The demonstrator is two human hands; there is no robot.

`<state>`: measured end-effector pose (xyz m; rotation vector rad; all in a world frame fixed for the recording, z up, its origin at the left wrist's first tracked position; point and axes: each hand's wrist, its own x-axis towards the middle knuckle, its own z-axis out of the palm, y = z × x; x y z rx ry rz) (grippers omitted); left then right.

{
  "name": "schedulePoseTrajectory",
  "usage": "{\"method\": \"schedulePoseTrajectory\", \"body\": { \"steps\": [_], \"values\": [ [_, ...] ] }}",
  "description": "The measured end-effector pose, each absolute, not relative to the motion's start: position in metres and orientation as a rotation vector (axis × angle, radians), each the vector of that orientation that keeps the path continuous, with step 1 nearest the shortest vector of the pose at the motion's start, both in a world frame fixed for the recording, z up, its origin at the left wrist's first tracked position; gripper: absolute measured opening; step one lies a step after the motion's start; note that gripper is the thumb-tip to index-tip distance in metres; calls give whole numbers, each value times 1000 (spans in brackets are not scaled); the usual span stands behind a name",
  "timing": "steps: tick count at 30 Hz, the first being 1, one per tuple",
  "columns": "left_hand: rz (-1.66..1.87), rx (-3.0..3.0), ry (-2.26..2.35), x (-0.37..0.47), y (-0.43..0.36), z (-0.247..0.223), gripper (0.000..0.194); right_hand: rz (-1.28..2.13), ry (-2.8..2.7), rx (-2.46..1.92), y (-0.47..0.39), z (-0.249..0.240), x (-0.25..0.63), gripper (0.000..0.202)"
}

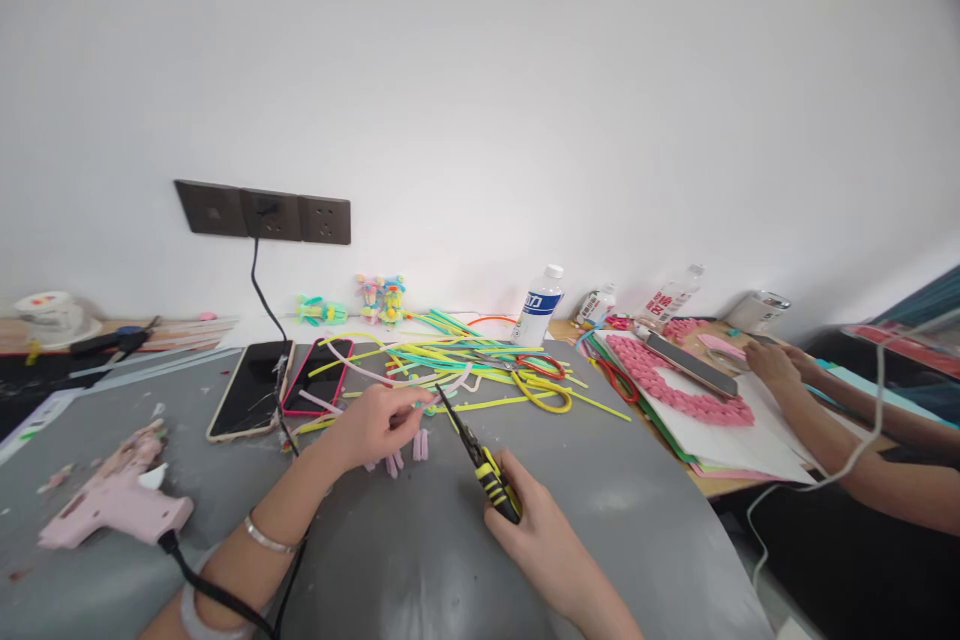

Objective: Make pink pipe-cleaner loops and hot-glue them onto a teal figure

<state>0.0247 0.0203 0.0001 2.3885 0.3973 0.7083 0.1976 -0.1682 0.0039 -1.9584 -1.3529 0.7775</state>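
Observation:
My left hand (375, 425) is closed, pinching a pale lilac pipe cleaner (456, 382) with a bit of green near the fingertips. In my right hand (544, 535) are long-nose pliers (487, 475) with black and yellow handles. Their jaws point up and left, close to the held pipe cleaner, and look shut; whether they touch it I cannot tell. Below my left fingers lie several short folded lilac pieces (421, 445) on the grey mat (600, 560). Behind both hands spreads a loose heap of yellow, green and lilac pipe cleaners (427, 360).
A pink glue gun (124, 505) lies at left, its black cord running under my left forearm. Two phones (251, 390) lie beyond it. Small pipe-cleaner figures (381, 300) and a water bottle (538, 308) stand by the wall. At right, another person's hands (780, 370) work near pink braided trim (675, 385).

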Motion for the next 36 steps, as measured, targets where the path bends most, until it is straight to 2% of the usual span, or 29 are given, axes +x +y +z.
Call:
{"method": "schedulePoseTrajectory", "body": {
  "steps": [19,23,25,27,31,36],
  "values": [
    [759,2513,381,26,23,-5,28,713,-1244,-1921,-178,-12,203,13],
    [1198,2462,455,23,36,-3,27,530,-1152,-1993,-181,-17,230,35],
    [1435,2411,574,20,45,-3,25,384,-1130,-2131,-181,-22,251,39],
    [1525,2358,808,16,53,-4,25,177,-1144,-2258,-177,-30,272,42],
    [1230,2213,1045,9,65,-12,30,-68,-1201,-2471,-163,-48,303,51],
    [1195,2059,990,10,64,-16,43,-257,-1243,-2451,-140,-63,303,54]
  ]
}}
